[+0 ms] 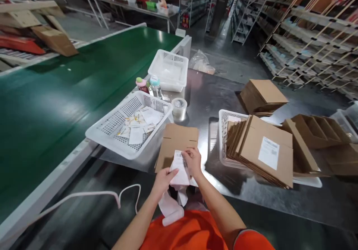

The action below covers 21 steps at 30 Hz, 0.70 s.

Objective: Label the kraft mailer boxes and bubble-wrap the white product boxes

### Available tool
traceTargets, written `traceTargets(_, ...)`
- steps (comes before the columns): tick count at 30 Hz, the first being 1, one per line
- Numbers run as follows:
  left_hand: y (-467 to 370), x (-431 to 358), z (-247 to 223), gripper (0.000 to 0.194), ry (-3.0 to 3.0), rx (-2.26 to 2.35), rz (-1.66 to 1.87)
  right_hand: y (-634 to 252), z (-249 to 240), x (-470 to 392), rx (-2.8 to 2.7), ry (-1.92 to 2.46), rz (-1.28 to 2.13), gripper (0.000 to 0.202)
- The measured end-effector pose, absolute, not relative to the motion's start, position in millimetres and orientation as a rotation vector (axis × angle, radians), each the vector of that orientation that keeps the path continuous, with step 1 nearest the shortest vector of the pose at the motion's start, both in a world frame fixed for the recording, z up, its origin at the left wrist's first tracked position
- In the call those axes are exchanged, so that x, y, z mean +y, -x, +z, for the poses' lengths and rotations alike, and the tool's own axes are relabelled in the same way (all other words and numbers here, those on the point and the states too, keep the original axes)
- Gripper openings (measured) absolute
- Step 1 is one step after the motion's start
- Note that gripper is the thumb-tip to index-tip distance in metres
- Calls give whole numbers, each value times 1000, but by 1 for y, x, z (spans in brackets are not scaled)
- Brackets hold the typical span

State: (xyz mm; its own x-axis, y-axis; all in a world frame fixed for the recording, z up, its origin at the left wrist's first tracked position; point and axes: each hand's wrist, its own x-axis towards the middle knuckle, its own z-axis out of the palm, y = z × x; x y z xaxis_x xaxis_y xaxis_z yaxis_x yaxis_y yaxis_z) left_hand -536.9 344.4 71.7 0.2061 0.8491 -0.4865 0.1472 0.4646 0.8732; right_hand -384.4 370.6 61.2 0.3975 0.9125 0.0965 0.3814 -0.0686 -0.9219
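Note:
A strip of white printed labels (pixel 180 173) is stretched between my hands, and its loose end curls down against my orange shirt. My left hand (pixel 163 181) pinches the strip's left edge between thumb and fingers. At the upper right corner of the label, my right hand (pixel 192 161) grips it with bent fingertips. Just beyond and partly beneath the strip lies a flat brown cardboard box (pixel 179 136) on the metal table (pixel 205 89). To its left stands a white perforated basket (pixel 112 130) holding several small white printed packets (pixel 137 134).
Rolls of clear tape (pixel 179 110), two bottles (pixel 155 86) and stacked white baskets (pixel 169 67) stand farther back. On the right, folded cartons (pixel 265 149), one labelled, lean over another basket (pixel 222 138). A green conveyor (pixel 69 86) runs along the left. A white cable (pixel 97 193) hangs lower left.

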Motion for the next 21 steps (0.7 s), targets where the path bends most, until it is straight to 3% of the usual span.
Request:
traceTargets(7,583,294,-6,55,-916,1220,421,384,21,435,-1337,2054,274,14)
traceTargets(11,602,283,9,38,-1261,1168,455,390,6,416,-1667,2077,83,47)
traceTargets(13,603,301,24,33,-1398,1207,628,390,2,405,-2177,1808,155,53)
traceTargets(16,601,343,33,41,-1439,1321,701,383,3,406,-2703,1353,289,58)
traceTargets(21,603,376,13,52,-1380,1400,549,378,12,417,-2325,1948,178,72)
